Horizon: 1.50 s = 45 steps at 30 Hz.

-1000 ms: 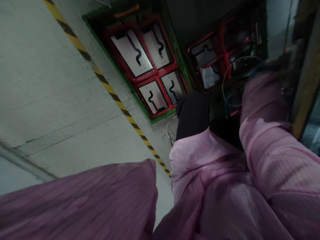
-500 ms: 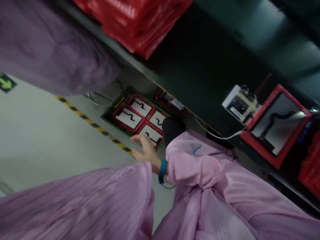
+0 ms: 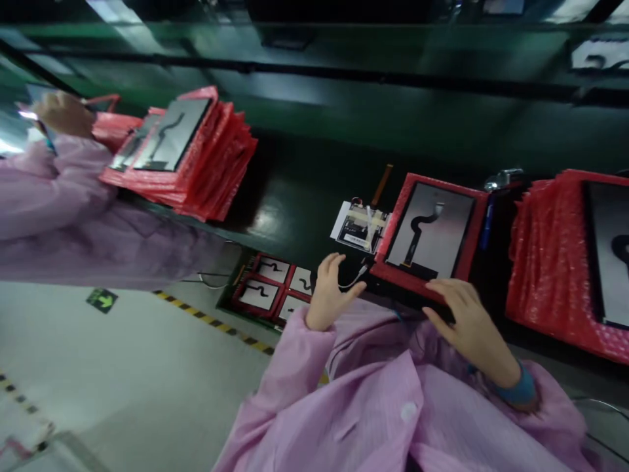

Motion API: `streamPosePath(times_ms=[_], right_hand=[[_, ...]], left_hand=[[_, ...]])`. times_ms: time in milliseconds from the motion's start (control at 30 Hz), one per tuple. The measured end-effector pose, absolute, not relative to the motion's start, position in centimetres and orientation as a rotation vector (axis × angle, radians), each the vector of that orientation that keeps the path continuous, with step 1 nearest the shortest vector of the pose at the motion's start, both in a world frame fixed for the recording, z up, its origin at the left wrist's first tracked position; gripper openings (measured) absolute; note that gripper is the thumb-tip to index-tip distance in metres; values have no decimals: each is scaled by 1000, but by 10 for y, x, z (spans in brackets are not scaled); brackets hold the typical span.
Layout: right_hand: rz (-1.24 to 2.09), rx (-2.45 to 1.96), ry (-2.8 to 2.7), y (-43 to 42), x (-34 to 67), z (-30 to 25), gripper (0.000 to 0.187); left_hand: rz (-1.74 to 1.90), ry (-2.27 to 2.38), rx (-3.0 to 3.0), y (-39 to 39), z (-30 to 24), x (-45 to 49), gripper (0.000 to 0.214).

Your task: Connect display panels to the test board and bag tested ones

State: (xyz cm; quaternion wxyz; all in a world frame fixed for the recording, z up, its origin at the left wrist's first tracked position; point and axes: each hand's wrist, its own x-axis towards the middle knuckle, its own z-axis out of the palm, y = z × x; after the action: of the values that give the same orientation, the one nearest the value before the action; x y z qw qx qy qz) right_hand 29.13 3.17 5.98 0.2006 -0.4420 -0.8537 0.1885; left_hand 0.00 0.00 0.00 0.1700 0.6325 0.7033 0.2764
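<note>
My left hand [image 3: 329, 292] is open at the bench edge, thumb and fingers apart, near the plug end of a white cable [image 3: 362, 270]. My right hand [image 3: 469, 324], with a blue band on its wrist, is also open, its fingertips by the lower edge of a red bubble-wrap sleeve [image 3: 472, 262]. I cannot tell if they touch it. On that sleeve lies a display panel [image 3: 430, 229] with its grey back up and a black flex cable on it. Left of it sits a small taped circuit module [image 3: 362, 226].
Stacks of red bubble-wrap sleeves stand at right [image 3: 545, 255] and left [image 3: 221, 164], topped with panels. A blue pen [image 3: 486, 223] lies beside the panel. Under the bench, a green bin [image 3: 226, 298] holds several panels. A co-worker's hand [image 3: 63, 111] is at far left.
My view has swung up from the floor bin to the bench. The right hand has moved from above the bin to the panel's edge. My left hand has come into view.
</note>
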Motion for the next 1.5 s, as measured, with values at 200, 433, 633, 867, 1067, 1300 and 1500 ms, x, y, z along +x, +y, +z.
streamPosePath(times_ms=[200, 433, 633, 867, 1067, 1300, 1500], right_hand=[[163, -1452, -2414, 46, 350, 4, 86], [272, -1392, -2416, 56, 355, -12, 85], [347, -1355, -2359, 67, 356, -15, 80], [383, -1325, -2307, 71, 359, -15, 80], [415, -1333, -2293, 73, 361, -18, 81], [328, -1341, -2319, 75, 359, -24, 76], [361, -1371, -2314, 61, 353, 2, 72]], left_hand=[[961, 2266, 1922, -14, -31, 30, 25], [1002, 2477, 1726, -7, -28, 21, 23], [997, 2533, 1689, -7, -23, 22, 30], [1042, 2533, 1582, -4, -8, 12, 33], [1038, 2449, 1460, 20, 16, -12, 27], [950, 2170, 1424, 42, 15, -25, 21], [859, 1981, 1513, 38, 11, -29, 25]])
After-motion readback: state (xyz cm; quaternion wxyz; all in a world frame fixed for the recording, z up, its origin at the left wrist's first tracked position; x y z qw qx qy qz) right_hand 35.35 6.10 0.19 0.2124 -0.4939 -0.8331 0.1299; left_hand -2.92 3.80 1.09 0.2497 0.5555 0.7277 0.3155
